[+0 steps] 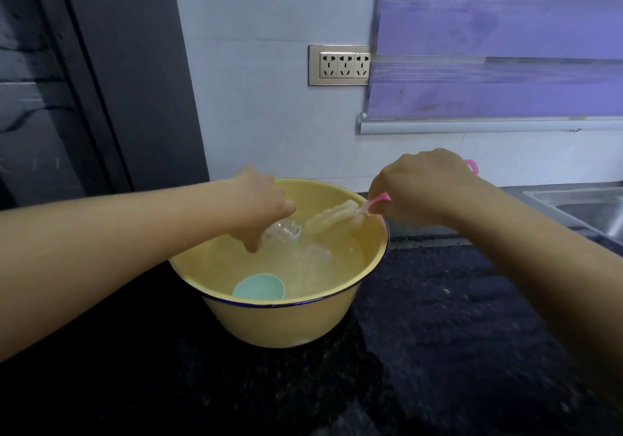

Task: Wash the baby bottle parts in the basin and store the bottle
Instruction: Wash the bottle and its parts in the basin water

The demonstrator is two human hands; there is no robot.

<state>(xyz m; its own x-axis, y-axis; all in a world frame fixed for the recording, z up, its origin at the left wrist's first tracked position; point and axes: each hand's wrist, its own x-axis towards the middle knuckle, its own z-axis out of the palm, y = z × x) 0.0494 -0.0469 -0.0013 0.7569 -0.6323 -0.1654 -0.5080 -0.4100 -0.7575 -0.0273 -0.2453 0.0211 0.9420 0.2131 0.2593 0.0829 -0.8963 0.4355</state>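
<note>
1. Here, at the far left, a dark panel (50, 98) stands against the white tiled wall, rising from the black speckled surface (438, 334).
2. The person's left hand (259, 206) reaches from the left over the rim of a yellow basin (279, 324). Its fingers (251, 245) point down into the water and curl with the thumb about a clear bottle (283, 230).
3. The clear bottle lies tilted and partly under water in the far left part of the basin, its open end turned to the right.
4. A teal cap (259, 288) sits in the water against the near wall of the basin, well apart from the bottle.
5. A second clear part (318, 251) lies under the water near the middle of the basin; what it is cannot be told.
6. A bottle brush (332, 218) slants down from the right, its pale sponge head just beside the bottle's open end; whether the two touch cannot be told.
7. The right hand (421, 192) hovers over the basin's far right rim, with fingers clamped on the brush's pink handle.
8. A pink ring (472, 166) shows past the right hand's knuckles, at the far edge of the surface.
9. On the wall above, a gold socket panel (340, 64) with three outlets sits just left of a purple blind (505, 47).
10. At the far right, a steel sink (580, 206) is set into the surface.
</note>
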